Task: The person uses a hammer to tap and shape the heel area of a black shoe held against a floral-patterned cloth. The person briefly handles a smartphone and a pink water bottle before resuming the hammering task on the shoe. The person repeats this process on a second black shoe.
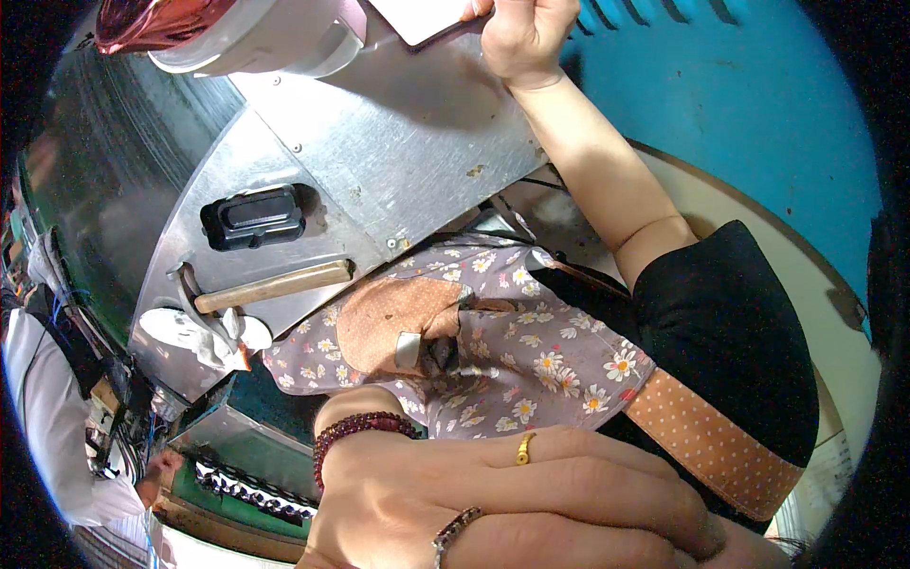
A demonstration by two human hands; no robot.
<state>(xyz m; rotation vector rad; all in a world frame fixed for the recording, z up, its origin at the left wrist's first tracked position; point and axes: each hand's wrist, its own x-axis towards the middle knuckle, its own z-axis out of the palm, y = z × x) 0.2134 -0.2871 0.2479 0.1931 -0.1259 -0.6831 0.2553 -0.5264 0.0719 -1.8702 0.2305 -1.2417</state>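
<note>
Close to the camera, my left hand [493, 493] fills the lower part of the picture, back outward. Its fingers are stretched out to the right and lie side by side. A dark red beaded bracelet and rings are on it; the fingertips reach the lower right, and what lies under the palm is hidden. At the top edge, my right hand [526, 43] is closed on a flat rectangular thing with a white face and dark edge [417, 14]. The picture's edge cuts off part of both. Below that arm is the floral apron [531, 370] I wear.
On the metal worktop [379, 161] lie a small black plastic tray [254, 218], a wooden-handled hammer [275, 284] and a crumpled white thing [194, 337]. A white tub [256, 43] with a red liner stands at upper left. Another person's sleeve [57, 408] shows at far left.
</note>
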